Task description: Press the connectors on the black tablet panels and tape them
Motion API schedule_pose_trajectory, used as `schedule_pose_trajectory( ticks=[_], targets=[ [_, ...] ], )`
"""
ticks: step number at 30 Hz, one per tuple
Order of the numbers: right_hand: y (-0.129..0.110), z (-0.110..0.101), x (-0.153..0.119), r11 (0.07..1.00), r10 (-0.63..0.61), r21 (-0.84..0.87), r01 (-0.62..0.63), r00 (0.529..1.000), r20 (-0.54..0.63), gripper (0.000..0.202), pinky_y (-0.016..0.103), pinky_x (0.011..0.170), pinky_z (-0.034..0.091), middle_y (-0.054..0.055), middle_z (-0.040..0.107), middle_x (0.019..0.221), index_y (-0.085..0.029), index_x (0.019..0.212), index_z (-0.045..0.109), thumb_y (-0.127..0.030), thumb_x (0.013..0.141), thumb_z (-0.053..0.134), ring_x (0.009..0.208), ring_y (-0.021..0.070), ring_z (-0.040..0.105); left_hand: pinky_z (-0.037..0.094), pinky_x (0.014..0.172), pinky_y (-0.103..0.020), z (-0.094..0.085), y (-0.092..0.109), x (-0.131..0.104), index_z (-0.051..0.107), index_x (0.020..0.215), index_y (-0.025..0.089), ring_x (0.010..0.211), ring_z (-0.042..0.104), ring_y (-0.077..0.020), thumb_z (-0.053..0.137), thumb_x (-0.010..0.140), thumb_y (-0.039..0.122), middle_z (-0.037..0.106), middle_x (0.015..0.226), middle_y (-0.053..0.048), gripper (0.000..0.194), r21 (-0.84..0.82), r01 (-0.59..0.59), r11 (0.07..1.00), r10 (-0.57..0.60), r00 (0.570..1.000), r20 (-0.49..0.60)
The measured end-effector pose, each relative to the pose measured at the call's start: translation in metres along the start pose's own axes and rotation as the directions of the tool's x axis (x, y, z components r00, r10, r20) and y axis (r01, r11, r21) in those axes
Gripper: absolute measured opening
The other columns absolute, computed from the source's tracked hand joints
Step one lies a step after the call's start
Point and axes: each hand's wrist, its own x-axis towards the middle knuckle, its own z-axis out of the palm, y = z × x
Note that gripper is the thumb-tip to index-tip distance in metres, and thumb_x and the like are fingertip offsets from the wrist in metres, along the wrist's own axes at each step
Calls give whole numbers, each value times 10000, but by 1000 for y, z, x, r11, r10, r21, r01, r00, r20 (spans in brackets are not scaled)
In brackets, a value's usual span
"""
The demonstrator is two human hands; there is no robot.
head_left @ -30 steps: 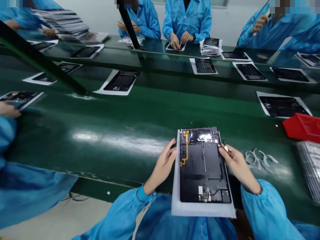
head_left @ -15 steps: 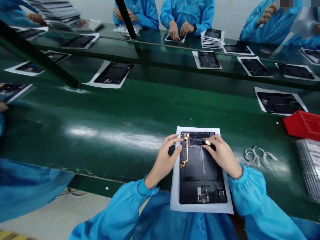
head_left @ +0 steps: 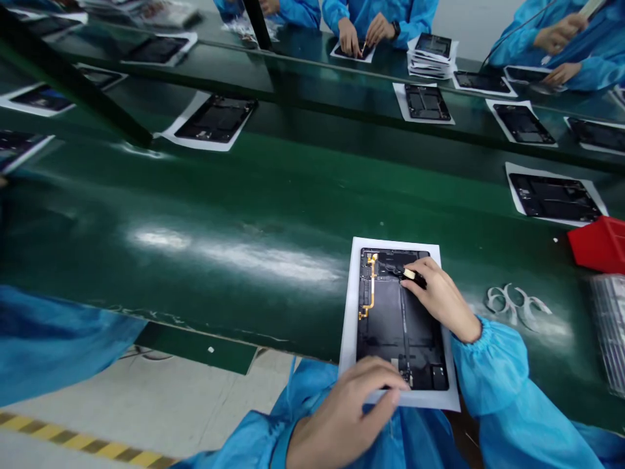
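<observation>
— Left hand (head_left: 356, 404) slid down to the tablet's (head_left: 398, 326) near edge, fingers loosely spread. And the right (head_left: 439, 293)?
— Gripping a black tool (head_left: 414, 276) over the tablet's far half, white sheet (head_left: 348, 319) underneath.

Place: electronics assembly workshop | long green bench (head_left: 219, 208) beneath and beyond right hand (head_left: 442, 296) | opened flat device (head_left: 385, 332) under its fingertips; similar units (head_left: 215, 118) beyond | ahead of fingers: people in blue smocks (head_left: 415, 23) | right of fingers: red bin (head_left: 598, 244)

Left of the white sheet (head_left: 347, 312) the green desk (head_left: 234, 215) lies open, while the red bin (head_left: 599, 244) and clear strips (head_left: 516, 305) obstruct its right.
</observation>
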Motion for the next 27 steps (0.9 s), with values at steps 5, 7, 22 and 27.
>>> schedule_pose_trajectory(
  ticks=[5,7,22,27],
  targets=[
    [-1,-2,9,1000,-22,2,22,999,39,135,344,812,483,52,594,990,-215,978,620,-239,846,604,907,213,615,436,972,-241,12,0,-2,675,1081,216,1037,618,-172,507,924,208,685,1096,-53,230,56,-28,998,17,984,180],
    [-2,-3,11,999,-32,9,32,999,44,228,342,819,477,52,595,1009,-218,1067,600,-227,839,610,925,212,610,437,970,-242,12,-3,-2,674,1084,214,1041,619,-173,501,928,219,685,1090,-55,232,63,-33,997,21,982,187],
    [-44,-22,-35,991,-71,108,75,997,-42,133,307,765,510,42,646,944,-254,966,568,-195,916,460,876,203,640,478,854,-273,9,-2,4,672,1079,177,943,630,-186,499,934,361,689,1032,-88,292,-323,148,935,-128,988,81],
    [-76,-31,-126,971,-231,41,234,971,-69,486,336,738,582,-10,713,1043,-407,1314,503,-157,921,364,868,219,701,486,738,-267,14,3,13,699,1009,140,821,626,-171,624,817,556,687,885,-77,465,-720,268,641,-175,963,203]
  ],
)
